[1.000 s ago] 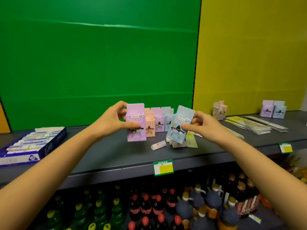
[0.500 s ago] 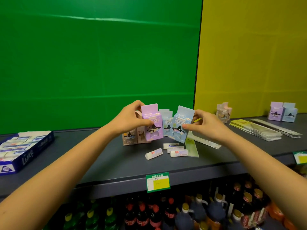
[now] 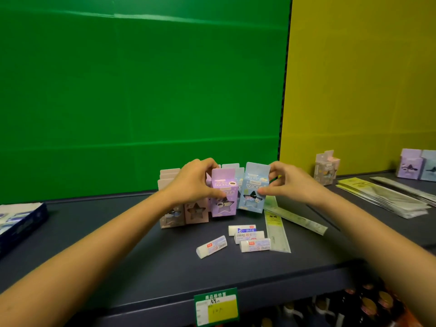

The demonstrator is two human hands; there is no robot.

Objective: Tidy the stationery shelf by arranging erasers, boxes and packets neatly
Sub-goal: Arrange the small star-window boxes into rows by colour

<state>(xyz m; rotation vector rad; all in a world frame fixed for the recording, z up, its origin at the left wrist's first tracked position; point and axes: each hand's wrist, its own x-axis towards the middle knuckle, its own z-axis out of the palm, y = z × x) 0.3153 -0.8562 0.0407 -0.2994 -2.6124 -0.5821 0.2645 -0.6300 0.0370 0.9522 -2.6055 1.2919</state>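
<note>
Left hand (image 3: 191, 182) grips the purple box (image 3: 223, 194) near its top: thumb across the front, fingers curled over the back. Right hand (image 3: 290, 182) pinches the blue box (image 3: 253, 190) at its right edge, thumb in front and fingers curled behind the top.

The two boxes touch side by side at mid-shelf (image 3: 118, 256), the blue one a little tilted. I cannot tell whether either base sits on the shelf.

Pink boxes (image 3: 195, 212) stand upright just left of the purple box, partly behind my left hand. More box tops show behind them.

Four erasers lie flat in front of the boxes. Three (image 3: 247, 237) are close together in a staggered group. The fourth eraser (image 3: 211, 246) lies angled to their left, apart from them. A ruler packet (image 3: 276, 230) lies just right of the three.

Far right: a pile of flat packets (image 3: 382, 197), a clear box (image 3: 326, 167), and a box pair (image 3: 415, 166) against the yellow wall.

Left edge: navy tray (image 3: 18, 223). Price tag (image 3: 215, 305) on the shelf lip.
</note>
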